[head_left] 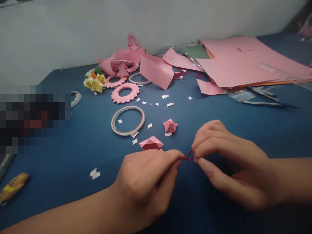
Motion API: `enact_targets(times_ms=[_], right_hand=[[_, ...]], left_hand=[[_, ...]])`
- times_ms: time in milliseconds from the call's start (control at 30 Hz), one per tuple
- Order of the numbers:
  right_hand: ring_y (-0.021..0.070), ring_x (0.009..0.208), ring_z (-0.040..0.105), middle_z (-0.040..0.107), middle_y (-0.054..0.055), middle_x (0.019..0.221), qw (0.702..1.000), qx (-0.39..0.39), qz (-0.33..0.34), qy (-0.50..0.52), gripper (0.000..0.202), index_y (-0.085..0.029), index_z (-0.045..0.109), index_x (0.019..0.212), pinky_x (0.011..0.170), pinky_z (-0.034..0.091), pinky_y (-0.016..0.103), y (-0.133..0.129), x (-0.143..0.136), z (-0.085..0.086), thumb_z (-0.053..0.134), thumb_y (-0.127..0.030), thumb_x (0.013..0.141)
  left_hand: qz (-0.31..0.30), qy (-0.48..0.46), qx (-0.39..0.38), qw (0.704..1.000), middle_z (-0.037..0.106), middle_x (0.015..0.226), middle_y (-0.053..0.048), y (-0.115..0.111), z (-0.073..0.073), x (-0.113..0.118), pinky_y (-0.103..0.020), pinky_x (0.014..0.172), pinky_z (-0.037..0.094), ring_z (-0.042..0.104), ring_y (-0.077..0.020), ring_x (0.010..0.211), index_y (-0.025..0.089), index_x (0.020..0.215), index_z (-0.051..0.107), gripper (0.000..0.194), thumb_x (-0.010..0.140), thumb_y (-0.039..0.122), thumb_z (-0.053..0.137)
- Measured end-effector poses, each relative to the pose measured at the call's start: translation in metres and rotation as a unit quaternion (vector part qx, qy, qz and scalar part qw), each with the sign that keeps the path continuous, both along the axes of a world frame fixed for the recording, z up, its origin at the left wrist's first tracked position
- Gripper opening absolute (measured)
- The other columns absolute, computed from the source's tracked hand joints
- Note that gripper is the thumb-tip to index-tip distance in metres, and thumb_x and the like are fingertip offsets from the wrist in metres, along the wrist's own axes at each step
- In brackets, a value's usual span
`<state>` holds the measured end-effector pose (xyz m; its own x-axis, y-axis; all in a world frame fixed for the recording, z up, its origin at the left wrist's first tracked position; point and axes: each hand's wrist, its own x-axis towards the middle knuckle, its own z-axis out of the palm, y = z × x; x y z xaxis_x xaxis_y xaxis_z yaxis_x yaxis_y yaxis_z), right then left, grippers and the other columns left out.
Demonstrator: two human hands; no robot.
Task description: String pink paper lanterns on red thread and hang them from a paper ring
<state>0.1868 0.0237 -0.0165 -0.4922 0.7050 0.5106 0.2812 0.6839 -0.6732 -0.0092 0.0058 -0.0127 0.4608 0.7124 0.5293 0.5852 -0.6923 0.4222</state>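
Observation:
A thin dark red string forms a small loop between my two hands. My left hand pinches one side of it between thumb and forefinger. On the other side, the thumb and forefinger of my right hand close on the string too. Just beyond my left hand lies a folded pink paper piece, its near edge partly hidden by the knuckles. A pink paper star rests farther back, with a white scrap under its near edge.
On the blue table lie a tape roll, pink paper rings, yellow folded paper and several white scraps. Large pink sheets and scissors are at back right. A yellow-brown object lies at left.

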Motion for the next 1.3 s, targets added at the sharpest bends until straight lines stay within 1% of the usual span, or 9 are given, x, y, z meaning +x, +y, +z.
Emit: enact_targets(times_ms=[267, 367, 500, 633, 767, 933, 1100, 1200, 1300], right_hand=[[0.0144, 0.069, 0.052, 0.058, 0.001, 0.072, 1.000, 0.007, -0.004, 0.008, 0.013, -0.016, 0.054, 0.080, 0.070, 0.038, 0.036, 0.000, 0.001, 0.001, 0.047, -0.006, 0.079], [0.0141, 0.070, 0.052, 0.059, 0.001, 0.072, 1.000, 0.003, -0.005, 0.007, 0.012, -0.016, 0.054, 0.079, 0.071, 0.038, 0.036, 0.000, 0.000, 0.001, 0.048, -0.006, 0.079], [0.0138, 0.071, 0.052, 0.058, 0.001, 0.072, 1.000, 0.006, -0.003, 0.000, 0.012, -0.016, 0.054, 0.080, 0.071, 0.038, 0.036, -0.001, 0.000, 0.001, 0.048, -0.005, 0.079], [0.0144, 0.071, 0.051, 0.059, 0.001, 0.073, 1.000, 0.004, 0.004, -0.009, 0.013, -0.017, 0.054, 0.082, 0.070, 0.037, 0.036, 0.000, 0.001, 0.001, 0.048, -0.006, 0.079], [0.0149, 0.071, 0.052, 0.059, 0.001, 0.074, 1.000, 0.005, 0.013, -0.013, 0.013, -0.018, 0.054, 0.083, 0.071, 0.037, 0.036, -0.001, 0.001, 0.001, 0.048, -0.007, 0.080], [0.0147, 0.071, 0.053, 0.059, 0.001, 0.074, 1.000, 0.005, 0.019, -0.018, 0.013, -0.018, 0.054, 0.083, 0.072, 0.038, 0.036, -0.001, 0.001, 0.001, 0.048, -0.007, 0.080], [0.0134, 0.071, 0.052, 0.059, 0.001, 0.074, 0.999, 0.011, 0.024, -0.021, 0.011, -0.015, 0.054, 0.080, 0.072, 0.038, 0.035, 0.000, 0.000, 0.001, 0.049, -0.006, 0.078], [0.0136, 0.071, 0.052, 0.059, 0.001, 0.074, 1.000, 0.011, 0.018, -0.014, 0.012, -0.015, 0.054, 0.081, 0.071, 0.038, 0.035, 0.000, 0.000, 0.002, 0.049, -0.005, 0.078], [0.0143, 0.070, 0.052, 0.059, 0.001, 0.073, 1.000, 0.014, 0.012, -0.014, 0.013, -0.017, 0.054, 0.081, 0.071, 0.039, 0.035, -0.001, 0.000, 0.002, 0.048, -0.006, 0.078]], left_hand=[[0.015, 0.001, -0.003, 1.000, 0.070, 0.070, 0.001, -0.001, -0.002, -0.001, -0.021, 0.055, 0.050, 0.067, -0.0118, 0.060, 0.017, 0.094, 0.062, 0.018, 0.079, 0.008, 0.060], [0.002, -0.003, -0.001, 1.000, 0.069, 0.069, 0.001, 0.001, -0.001, -0.002, -0.021, 0.056, 0.050, 0.065, -0.0110, 0.059, 0.015, 0.094, 0.062, 0.018, 0.078, 0.006, 0.061], [-0.014, -0.018, -0.022, 0.999, 0.062, 0.061, 0.003, 0.002, 0.005, 0.000, -0.020, 0.051, 0.046, 0.055, -0.0074, 0.048, 0.012, 0.092, 0.064, 0.018, 0.076, 0.006, 0.060], [0.000, -0.040, -0.053, 0.998, 0.055, 0.052, 0.005, 0.002, 0.008, 0.002, -0.019, 0.045, 0.042, 0.045, -0.0054, 0.041, 0.011, 0.090, 0.066, 0.015, 0.076, 0.008, 0.060], [-0.010, -0.059, -0.068, 0.996, 0.053, 0.050, 0.006, 0.003, 0.005, 0.004, -0.018, 0.041, 0.039, 0.042, -0.0049, 0.039, 0.013, 0.087, 0.066, 0.011, 0.077, 0.009, 0.062], [-0.025, -0.051, -0.076, 0.996, 0.053, 0.050, 0.007, 0.004, 0.003, 0.004, -0.017, 0.037, 0.033, 0.037, -0.0042, 0.037, 0.014, 0.088, 0.066, 0.012, 0.077, 0.009, 0.062], [-0.024, -0.055, -0.087, 0.994, 0.045, 0.048, 0.008, 0.005, 0.002, 0.004, -0.016, 0.038, 0.032, 0.036, -0.0040, 0.038, 0.014, 0.083, 0.066, 0.011, 0.077, 0.007, 0.061], [-0.012, -0.070, -0.119, 0.990, 0.038, 0.045, 0.009, 0.007, 0.003, 0.005, -0.017, 0.037, 0.031, 0.033, -0.0045, 0.037, 0.015, 0.082, 0.067, 0.012, 0.077, 0.008, 0.060], [0.016, -0.093, -0.180, 0.979, 0.037, 0.041, 0.009, 0.008, 0.006, 0.007, -0.018, 0.034, 0.027, 0.030, -0.0047, 0.035, 0.017, 0.077, 0.070, 0.012, 0.075, 0.009, 0.062]])
